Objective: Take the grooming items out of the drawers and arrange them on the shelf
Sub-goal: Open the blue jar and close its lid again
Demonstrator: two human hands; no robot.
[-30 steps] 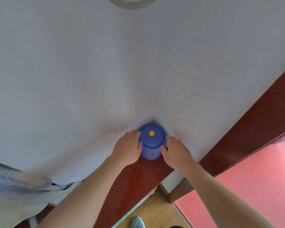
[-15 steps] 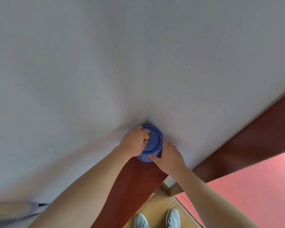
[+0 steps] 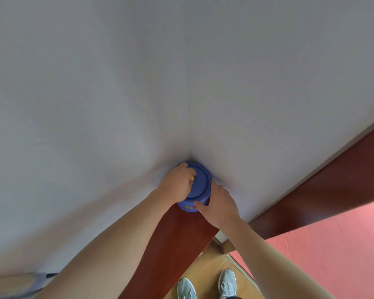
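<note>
A round blue jar (image 3: 198,187) with a blue lid and a small yellow knob stands on a dark red-brown wooden shelf (image 3: 177,234), pushed into the corner where two white walls meet. My left hand (image 3: 177,183) lies over the left part of the lid, its fingers curled round the yellow knob. On the jar's right side my right hand (image 3: 216,202) grips the body, thumb on the front by the coloured dots. The jar's base and left side are hidden by my hands.
White walls (image 3: 138,83) fill most of the view. A dark wooden bed frame (image 3: 333,184) runs to the right, with a pink sheet (image 3: 333,251) below it. Below the shelf is wood floor (image 3: 207,268) and my grey shoes (image 3: 227,282). Pale fabric (image 3: 15,283) lies at the bottom left.
My left hand moved from the jar's left side onto the lid and took hold of the yellow knob. My right hand stayed on the jar's right side. The view tilted down.
</note>
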